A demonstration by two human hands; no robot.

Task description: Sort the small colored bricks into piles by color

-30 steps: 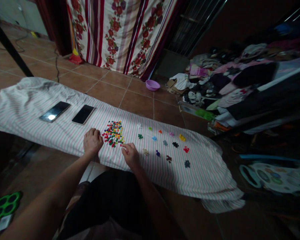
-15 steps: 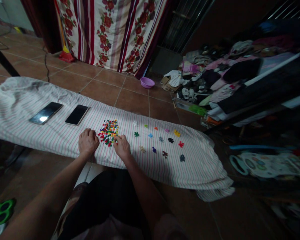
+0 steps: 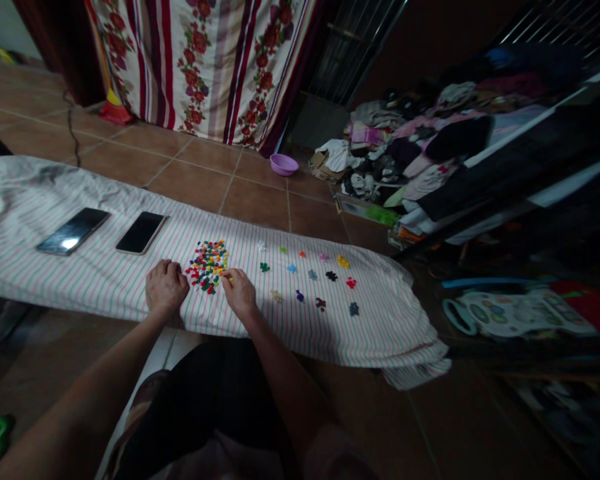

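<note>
Sorting barely started: bead pile (image 3: 207, 265) mostly unsorted, few color clusters (image 3: 313, 283) at 3 o'clock. Right hand (image 3: 239, 293) pinching a bead, left hand (image 3: 165, 287) fisted, empty-looking.

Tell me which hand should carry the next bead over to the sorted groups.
Right hand, probably: its fingertips touch the mixed bead pile, beside the sorted groups. The left hand rests fisted.

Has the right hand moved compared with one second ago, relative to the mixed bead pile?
Yes. The right hand moved left, from beside the pile's lower right edge to touching the bead pile.
</note>
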